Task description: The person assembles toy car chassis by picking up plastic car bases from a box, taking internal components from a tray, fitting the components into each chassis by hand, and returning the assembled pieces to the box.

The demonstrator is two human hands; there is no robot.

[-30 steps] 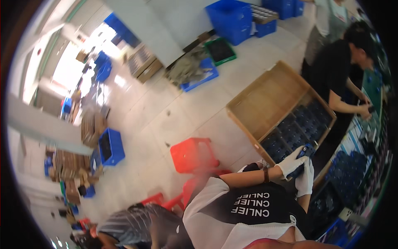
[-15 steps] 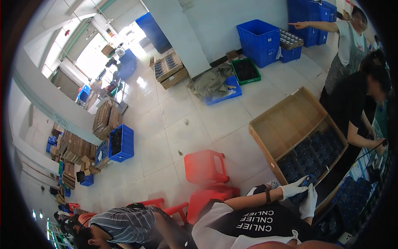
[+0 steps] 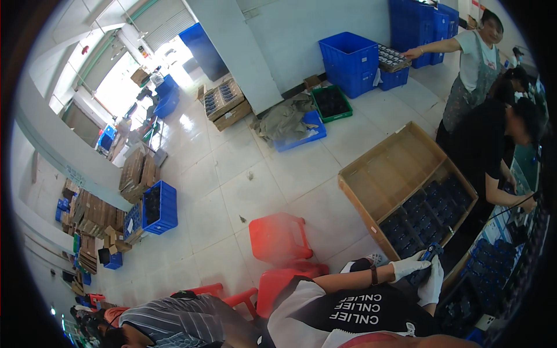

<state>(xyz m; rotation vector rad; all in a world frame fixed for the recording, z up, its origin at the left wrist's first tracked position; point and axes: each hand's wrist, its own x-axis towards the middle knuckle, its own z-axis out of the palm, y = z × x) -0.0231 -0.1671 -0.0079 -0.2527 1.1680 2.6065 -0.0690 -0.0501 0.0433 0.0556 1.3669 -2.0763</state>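
Note:
My left hand (image 3: 408, 267) and my right hand (image 3: 432, 285), both in white gloves, meet at the lower right. Between them they hold a small dark blue part (image 3: 428, 253) over the near corner of a big cardboard box (image 3: 387, 174). The box's right half is packed with several similar dark blue parts (image 3: 429, 211); its left half is bare cardboard. A dark wristband sits on my left forearm. My black shirt fills the bottom edge below the hands.
Red plastic stools (image 3: 277, 238) stand left of my hands. A person in black (image 3: 484, 156) bends over a bench at right; a person in a white top (image 3: 473, 55) reaches to a tray on blue crates (image 3: 351, 58). Another person (image 3: 168, 325) crouches at the bottom left.
The view has swung, so the box and my hands sit lower in the picture. My hands stay together on the part. The person in white has come into view at top right.

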